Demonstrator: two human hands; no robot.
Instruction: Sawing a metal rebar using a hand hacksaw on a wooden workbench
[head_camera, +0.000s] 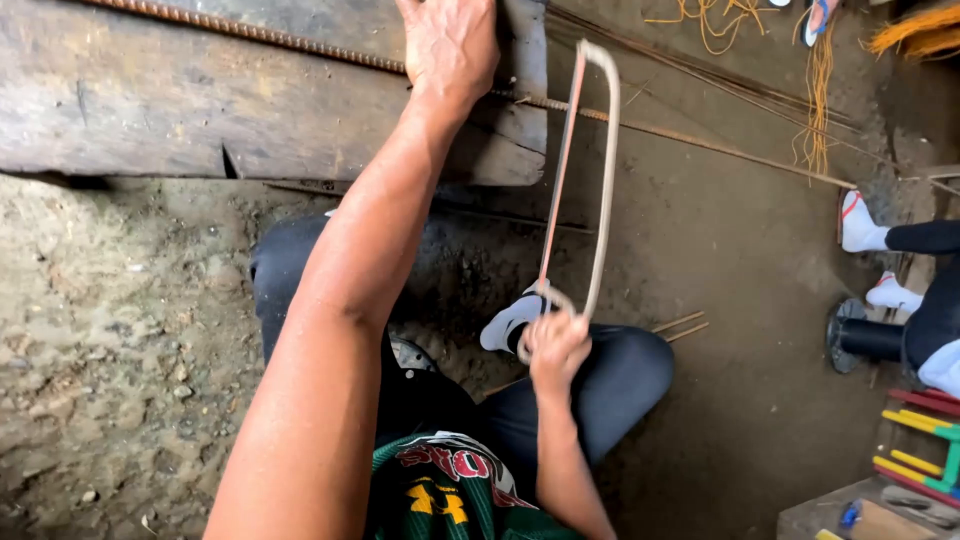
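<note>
- My left hand (447, 45): palm down, pressed flat on the ribbed steel rod (250, 32) where it lies across the wooden beam (130, 95); the grip is not curled round the rod, it pins it from above.
- My right hand (556, 345): grip closed around the handle end of the hacksaw (590, 170), low in the view, just in front of my knee.
- Hacksaw: a bent metal frame with a thin blade; its far end meets the rod just beside my left hand, at the right end of the beam.
- Ribbed steel rod: runs slantwise from upper left, under my left hand, and on past the beam's end toward the right, over the dirt floor (120, 330).
- Wooden beam: worn and weathered, lying across the top of the view, serving as the counter.
- Surroundings: another person's white-socked feet (870, 255) at the right edge; orange cords (815, 95) on the floor at upper right; coloured sticks (920, 440) at lower right.
</note>
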